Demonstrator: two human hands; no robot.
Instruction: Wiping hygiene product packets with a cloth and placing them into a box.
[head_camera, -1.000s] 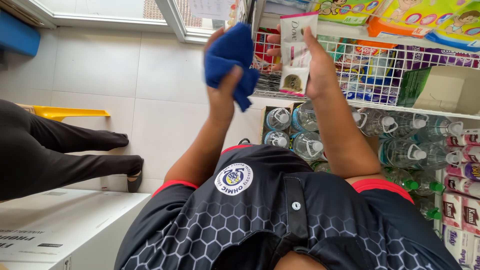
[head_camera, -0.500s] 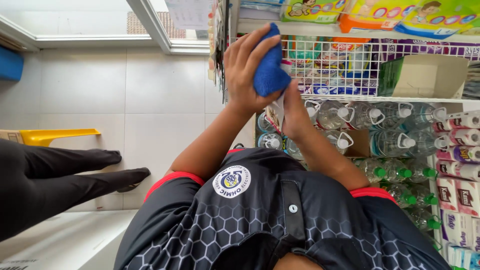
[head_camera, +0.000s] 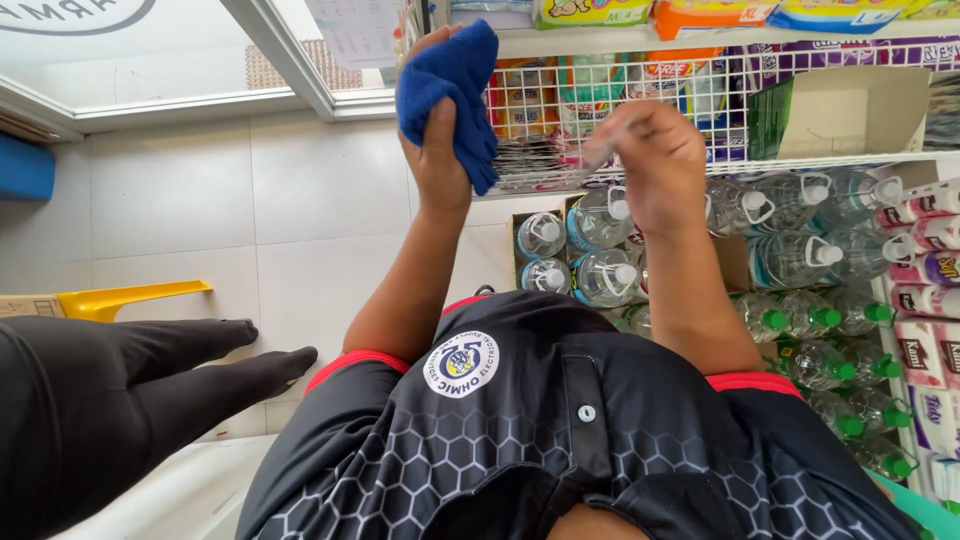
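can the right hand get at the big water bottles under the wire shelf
Probably yes: the right hand hangs just in front of the water bottles, with nothing between them; the left hand grips a blue cloth off to the side.

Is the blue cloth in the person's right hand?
No, the left hand grips the blue cloth; the right hand does not touch it.

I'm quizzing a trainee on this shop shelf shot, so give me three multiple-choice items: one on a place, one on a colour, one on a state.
1. Where do the large clear plastic water jugs stand?
A. below the white wire shelf
B. on the yellow plastic stool
C. on the windowsill

2. What colour is the soft folded cloth?
A. red
B. blue
C. white

3. How is the left hand?
A. flat and empty
B. closed on the cloth
C. resting on a jug

Answers: 1 A, the jugs sit under the wire rack. 2 B, it is plainly blue. 3 B, thumb and fingers wrap it.
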